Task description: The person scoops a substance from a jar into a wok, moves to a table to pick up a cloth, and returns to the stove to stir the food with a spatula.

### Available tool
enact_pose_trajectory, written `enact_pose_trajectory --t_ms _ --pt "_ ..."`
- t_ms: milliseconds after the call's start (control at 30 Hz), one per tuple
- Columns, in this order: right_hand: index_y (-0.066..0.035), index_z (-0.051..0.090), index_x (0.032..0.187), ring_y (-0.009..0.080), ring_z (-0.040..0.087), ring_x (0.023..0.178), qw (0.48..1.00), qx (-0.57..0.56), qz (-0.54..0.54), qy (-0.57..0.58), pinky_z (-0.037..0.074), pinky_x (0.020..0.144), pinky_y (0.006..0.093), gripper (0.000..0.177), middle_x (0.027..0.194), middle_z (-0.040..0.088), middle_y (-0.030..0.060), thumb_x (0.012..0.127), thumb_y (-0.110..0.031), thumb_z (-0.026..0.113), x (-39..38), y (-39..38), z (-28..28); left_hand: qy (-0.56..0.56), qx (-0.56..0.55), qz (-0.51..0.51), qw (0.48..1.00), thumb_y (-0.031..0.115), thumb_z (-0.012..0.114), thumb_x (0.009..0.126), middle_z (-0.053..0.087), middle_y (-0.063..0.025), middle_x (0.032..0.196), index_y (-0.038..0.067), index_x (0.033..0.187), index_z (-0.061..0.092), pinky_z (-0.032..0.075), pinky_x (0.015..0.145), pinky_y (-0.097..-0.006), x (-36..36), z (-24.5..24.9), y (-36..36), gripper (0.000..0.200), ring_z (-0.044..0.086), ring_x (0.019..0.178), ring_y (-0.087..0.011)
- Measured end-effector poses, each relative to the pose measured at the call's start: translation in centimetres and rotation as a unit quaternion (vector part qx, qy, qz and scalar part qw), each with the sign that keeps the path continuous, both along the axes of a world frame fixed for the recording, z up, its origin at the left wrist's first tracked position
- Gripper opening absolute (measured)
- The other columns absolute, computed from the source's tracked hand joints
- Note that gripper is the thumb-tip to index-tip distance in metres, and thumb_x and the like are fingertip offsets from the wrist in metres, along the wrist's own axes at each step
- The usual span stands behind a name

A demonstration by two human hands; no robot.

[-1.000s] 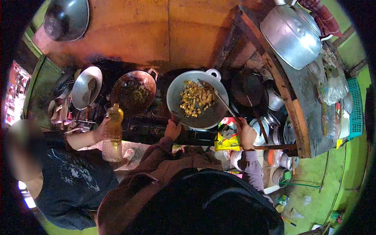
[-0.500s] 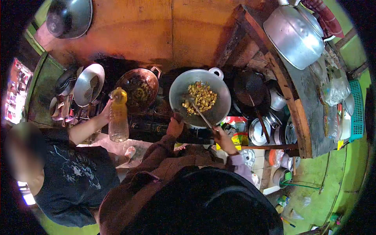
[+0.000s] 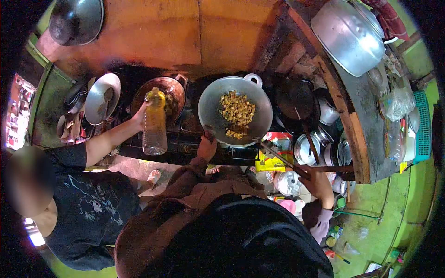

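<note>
In the head view, a grey metal wok point(image 3: 211, 111) holds small browned, diced pieces of food point(image 3: 237, 109), with a small clump nearer me. My left hand point(image 3: 206, 149) is closed at the wok's near-side handle, and something dark, perhaps a cloth, shows at the fingers. To the right of the wok, my right hand point(image 3: 319, 184) grips the handle end of a long spatula point(image 3: 280, 157). The spatula's far end lies by the wok's near right rim, and its head is hard to make out.
On my left, another person point(image 3: 88, 199) holds a bottle of yellowish oil point(image 3: 154, 123) beside a brown pan point(image 3: 141, 95). A pale pan point(image 3: 99, 99) stands further left. Right of the wok are a blackened pan point(image 3: 294, 104), a wooden ledge point(image 3: 343, 102) and a big kettle point(image 3: 347, 37).
My right hand has drawn the spatula out of the food, toward me and to the right. The food has shifted within the wok. The other person's bottle has moved right.
</note>
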State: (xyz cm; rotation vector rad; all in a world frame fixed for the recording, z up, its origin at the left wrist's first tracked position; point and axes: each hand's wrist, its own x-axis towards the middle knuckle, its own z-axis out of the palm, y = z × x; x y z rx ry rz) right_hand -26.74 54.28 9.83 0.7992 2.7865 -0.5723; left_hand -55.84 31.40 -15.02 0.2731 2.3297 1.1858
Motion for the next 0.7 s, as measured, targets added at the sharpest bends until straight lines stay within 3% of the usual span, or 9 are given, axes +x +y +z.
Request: enact_pose_trajectory --t_ms 133,167,267,367,467,500,567,633,700 --pt "-0.018 0.058 0.112 0.0337 0.062 0.083 0.998 -0.008 -0.047 -0.041 0.049 0.073 0.0404 0.037 0.091 0.064 0.0164 0.075 -0.023 0.064 -1.4 -1.8 -2.9 0.017 0.035 0.012 0.999 0.033 0.054 0.083 0.054 -0.0327 0.101 -0.010 0.111 0.034 0.042 0.080 -0.0488 0.1 -2.4 0.1 0.055 0.053 0.099 -0.0444" --pt "-0.024 0.058 0.111 0.0358 0.062 0.070 0.996 0.045 -0.022 -0.072 0.050 0.060 0.0458 0.036 0.077 0.064 0.0148 0.075 -0.026 0.062 -2.5 -2.0 -4.8 0.015 0.034 0.010 0.999 0.033 0.054 0.083 0.054 -0.0327 0.101 -0.010 0.111 0.034 0.042 0.080 -0.0488 0.3 -2.3 0.1 0.055 0.053 0.099 -0.0444" --pt "-0.022 0.056 0.109 0.0363 0.061 0.069 0.997 0.078 -0.018 0.017 0.049 0.058 0.0474 0.031 0.074 0.062 0.0169 0.078 -0.026 0.058 -5.7 -1.5 -11.0 0.018 0.027 -0.005 0.999 0.038 0.058 0.081 0.053 -0.0263 0.111 -0.004 0.122 0.033 0.044 0.085 -0.0455 0.5 -2.1 -0.2 0.064 0.054 0.103 -0.0394" --pt "-0.017 0.057 0.111 0.0378 0.061 0.072 0.997 -0.004 -0.017 0.077 0.047 0.059 0.0457 0.030 0.077 0.063 0.0190 0.082 -0.026 0.057 -7.1 0.0 -10.9 0.024 0.062 -0.005 0.998 0.037 0.058 0.081 0.053 -0.0264 0.112 -0.004 0.123 0.032 0.043 0.087 -0.0454 0.3 -1.8 -0.2 0.064 0.053 0.104 -0.0404" --pt "-0.008 0.056 0.112 0.0330 0.063 0.075 0.987 -0.101 -0.019 0.124 0.046 0.063 0.0399 0.032 0.080 0.063 0.0176 0.086 -0.029 0.054 -5.8 2.0 -8.6 -0.024 -0.055 -0.012 0.998 0.038 0.056 0.081 0.051 -0.0345 0.106 -0.010 0.115 0.032 0.042 0.081 -0.0498 0.1 -2.2 0.0 0.063 0.051 0.102 -0.0454" --pt "-0.008 0.057 0.109 0.0333 0.062 0.077 0.983 -0.145 -0.102 0.046 0.046 0.065 0.0405 0.031 0.083 0.062 0.0180 0.086 -0.028 0.054 -6.2 1.4 -5.1 0.044 -0.038 -0.020 0.998 0.039 0.056 0.081 0.052 -0.0342 0.104 -0.010 0.115 0.032 0.042 0.081 -0.0498 -0.2 -6.5 0.0 0.064 0.052 0.100 -0.0458" --pt "-0.007 0.058 0.107 0.0337 0.061 0.080 0.965 -0.185 -0.184 -0.031 0.047 0.066 0.0411 0.029 0.085 0.062 0.0184 0.086 -0.027 0.054 -6.0 2.2 -3.3 0.115 -0.020 -0.029 0.993 0.039 0.057 0.081 0.053 -0.0338 0.103 -0.010 0.115 0.031 0.042 0.081 -0.0498 -0.3 -7.1 0.3 0.065 0.052 0.099 -0.0462" --pt "-0.004 0.058 0.102 0.0343 0.060 0.083 0.993 0.042 0.073 0.080 0.047 0.069 0.0417 0.027 0.087 0.061 0.0182 0.086 -0.025 0.053 -4.1 6.0 -7.7 0.045 -0.020 -0.014 0.999 0.039 0.057 0.081 0.054 -0.0338 0.102 -0.010 0.116 0.031 0.043 0.081 -0.0493 0.1 -2.9 0.4 0.066 0.053 0.098 -0.0461" --pt "-0.003 0.059 0.100 0.0345 0.059 0.085 0.991 0.059 0.114 0.038 0.047 0.071 0.0416 0.027 0.090 0.061 0.0182 0.086 -0.025 0.052 -5.3 7.1 -9.5 0.034 0.012 -0.010 0.999 0.039 0.057 0.081 0.054 -0.0338 0.102 -0.010 0.116 0.031 0.043 0.082 -0.0489 0.1 -2.6 0.3 0.066 0.053 0.099 -0.0456"
